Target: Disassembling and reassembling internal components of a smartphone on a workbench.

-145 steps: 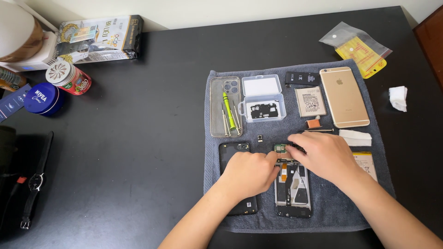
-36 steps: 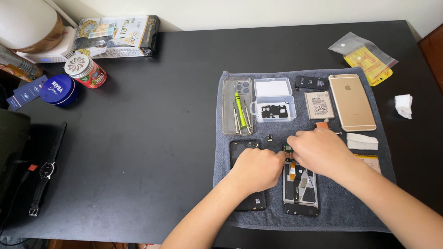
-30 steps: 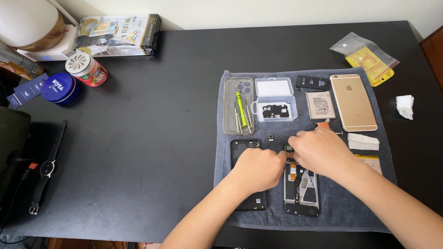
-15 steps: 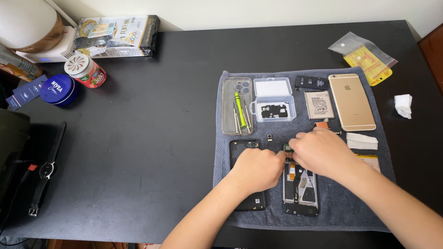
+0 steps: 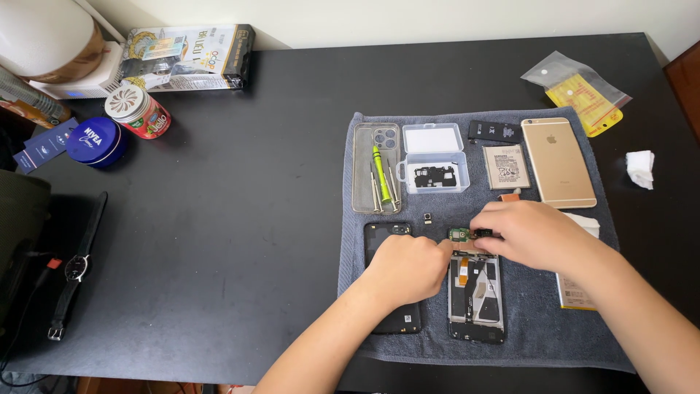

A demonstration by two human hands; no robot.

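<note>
A black desk (image 5: 240, 241) is carrying a grey towel (image 5: 539, 328) spread as a work mat. At far left a wristwatch (image 5: 75, 268) and a blue round tin (image 5: 95, 140) are lying. On the towel, the left hand (image 5: 408, 268) is resting curled over a black phone back cover (image 5: 397, 321), fingertips touching a small green circuit board (image 5: 459, 235). The right hand (image 5: 536, 233) is pinching that board's right end, just above the opened phone frame (image 5: 476, 298). A gold phone (image 5: 558, 162) is lying farther right.
</note>
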